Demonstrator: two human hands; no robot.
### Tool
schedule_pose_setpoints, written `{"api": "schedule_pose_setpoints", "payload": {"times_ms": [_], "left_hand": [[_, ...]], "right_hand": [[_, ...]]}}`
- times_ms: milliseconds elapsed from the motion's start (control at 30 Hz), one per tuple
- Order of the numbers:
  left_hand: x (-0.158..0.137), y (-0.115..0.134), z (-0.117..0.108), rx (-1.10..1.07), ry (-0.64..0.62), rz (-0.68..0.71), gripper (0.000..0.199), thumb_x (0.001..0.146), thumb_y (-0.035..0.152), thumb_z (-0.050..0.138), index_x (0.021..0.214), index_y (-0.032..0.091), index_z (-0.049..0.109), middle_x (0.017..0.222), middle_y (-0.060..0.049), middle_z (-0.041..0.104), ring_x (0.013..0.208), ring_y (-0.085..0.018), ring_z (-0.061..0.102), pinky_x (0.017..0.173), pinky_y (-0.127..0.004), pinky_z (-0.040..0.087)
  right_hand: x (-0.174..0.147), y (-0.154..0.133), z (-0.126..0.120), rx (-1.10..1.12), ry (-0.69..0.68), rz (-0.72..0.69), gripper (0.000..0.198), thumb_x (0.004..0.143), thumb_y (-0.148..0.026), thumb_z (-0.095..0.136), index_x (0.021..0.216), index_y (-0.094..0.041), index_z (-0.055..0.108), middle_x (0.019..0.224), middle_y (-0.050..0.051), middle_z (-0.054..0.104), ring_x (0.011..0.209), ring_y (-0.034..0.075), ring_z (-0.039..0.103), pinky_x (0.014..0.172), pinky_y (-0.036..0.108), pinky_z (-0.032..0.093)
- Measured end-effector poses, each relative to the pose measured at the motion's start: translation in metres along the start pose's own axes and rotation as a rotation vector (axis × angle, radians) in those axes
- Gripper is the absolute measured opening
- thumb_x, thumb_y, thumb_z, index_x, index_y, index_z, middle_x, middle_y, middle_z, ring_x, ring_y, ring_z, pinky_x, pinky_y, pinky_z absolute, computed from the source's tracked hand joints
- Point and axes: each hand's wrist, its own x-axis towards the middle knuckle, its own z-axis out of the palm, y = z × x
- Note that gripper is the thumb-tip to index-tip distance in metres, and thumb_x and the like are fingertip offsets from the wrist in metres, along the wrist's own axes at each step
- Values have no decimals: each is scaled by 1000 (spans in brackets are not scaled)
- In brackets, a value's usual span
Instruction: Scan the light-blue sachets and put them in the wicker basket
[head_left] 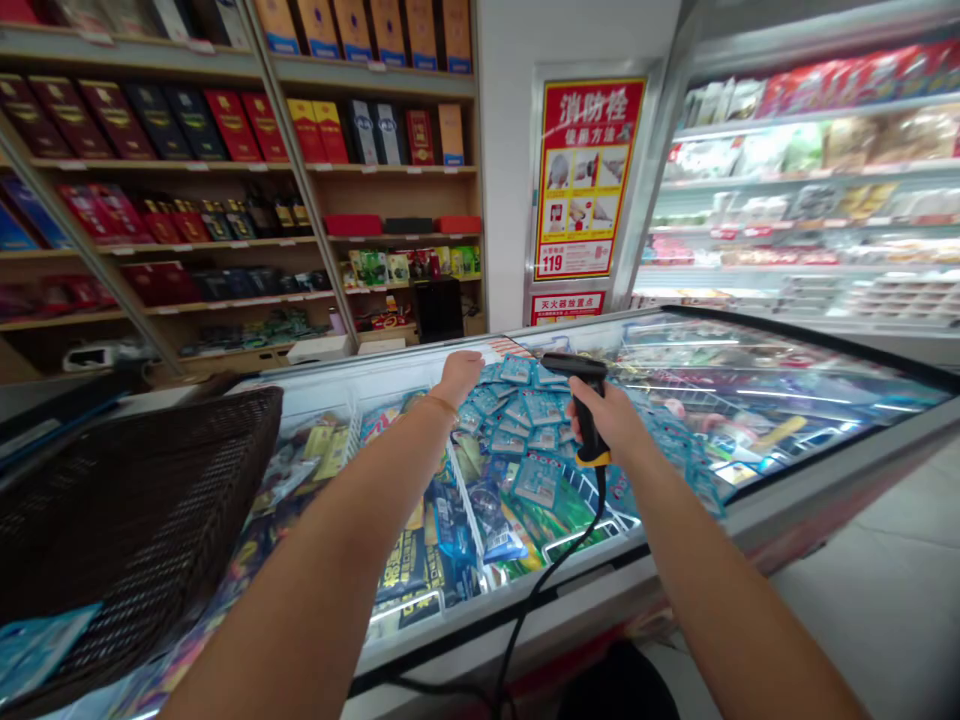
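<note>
In my right hand [613, 415] is a black barcode scanner [589, 400] with a yellow-orange band at the base of its grip, its head turned left over the heap. A black cable [551, 570] hangs from it down across the freezer's front edge. My left hand [460, 376] is closed at the heap's far left side; whatever its fingers hold is hidden. Between and below both hands lie many small light-blue packets [517, 420], overlapping on the freezer's glass top [750, 360]. More of these packets spread to the right, past my right wrist.
A dark woven basket [247, 440] stands at the left, with a blue packet [45, 645] in its near corner. Bagged frozen goods in white wire baskets [466, 500] show through the glass. Behind are shelves of boxes [390, 160], a red-and-yellow poster [589, 180] and a lit display fridge [810, 200].
</note>
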Motion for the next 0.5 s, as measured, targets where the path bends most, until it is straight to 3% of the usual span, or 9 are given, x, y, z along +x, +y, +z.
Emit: {"api": "schedule_pose_setpoints", "payload": {"times_ms": [133, 200, 267, 400, 467, 500], "left_hand": [[-17, 14, -63, 50, 113, 27, 11, 73, 19, 79, 83, 17, 75, 90, -9, 74, 95, -27, 69, 86, -41, 56], [-28, 19, -103, 85, 164, 27, 8, 70, 15, 80, 76, 18, 75, 83, -10, 73, 93, -28, 70, 86, -40, 56], [-41, 21, -148, 134, 207, 4, 10, 75, 18, 78, 85, 17, 75, 89, -10, 73, 96, -27, 69, 88, -41, 56], [-78, 21, -253, 251, 280, -127, 37, 95, 37, 60, 126, 18, 61, 128, -11, 62, 108, -22, 64, 91, -44, 56], [-103, 20, -307, 294, 328, -213, 37, 93, 36, 62, 124, 16, 62, 125, -11, 63, 107, -22, 64, 90, -44, 56], [-116, 20, -334, 301, 365, -232, 31, 82, 32, 75, 107, 15, 69, 110, -13, 69, 101, -26, 67, 88, -48, 57]], "right_hand": [[-14, 1, 35, -4, -77, -24, 39, 79, -53, 73, 79, -21, 50, 56, -2, 59, 37, 11, 52, 33, 23, 44], [-22, 3, 55, -12, -125, -27, 40, 78, -54, 74, 78, -21, 50, 55, -2, 59, 37, 11, 51, 33, 23, 44], [-29, 6, 77, -11, -178, -26, 39, 79, -53, 74, 78, -21, 51, 54, -2, 59, 37, 11, 51, 34, 23, 44], [-38, 14, 120, -11, -279, -24, 36, 81, -49, 73, 77, -21, 51, 55, -2, 59, 38, 11, 52, 33, 23, 43], [-40, 18, 140, -11, -326, -27, 36, 81, -48, 73, 77, -21, 51, 55, -2, 59, 37, 11, 51, 33, 23, 42], [-41, 21, 149, -8, -346, -31, 36, 81, -48, 74, 77, -21, 51, 55, -2, 59, 37, 11, 51, 33, 23, 42]]}}
